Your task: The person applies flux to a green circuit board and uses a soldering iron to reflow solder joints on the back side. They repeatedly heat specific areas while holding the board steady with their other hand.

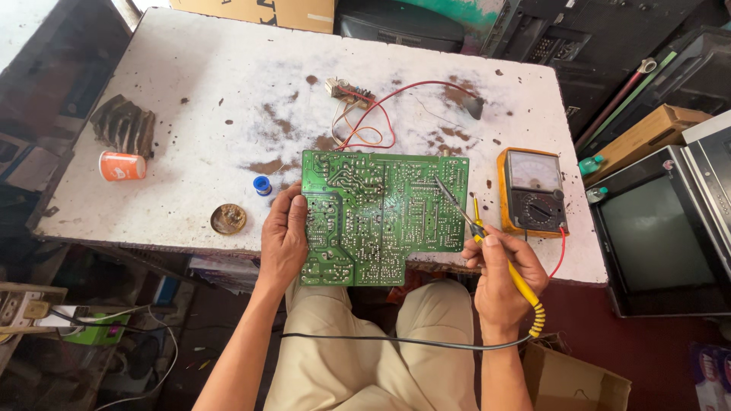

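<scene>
Your fingers are closed on both sides: your left hand point(283, 242) grips the left edge of the green circuit board point(381, 217), thumb on its solder side and the other fingers hidden beneath, while your right hand point(504, 275) is wrapped around the yellow handle of a soldering iron point(487, 240), pen-style. From the head camera, the board lies solder side up, resting on the near edge of the stained white table point(190, 99) and jutting out over your knees. The iron's metal tip rests on the board's upper right area, near its right edge. A black cord runs from the iron's ribbed handle end across your lap to the left. Just right of the board sits an orange analog multimeter point(531, 192), with a red lead curling off its lower corner. Behind the board, red and orange wires point(373, 122) loop toward a small component near the table's middle. Left of the board you have a small blue solder spool point(262, 185), a round open tin point(228, 218), an orange cup point(122, 166) on its side, and a dark ribbed piece point(124, 125) farther back. An old television point(662, 236) stands off to your right.
</scene>
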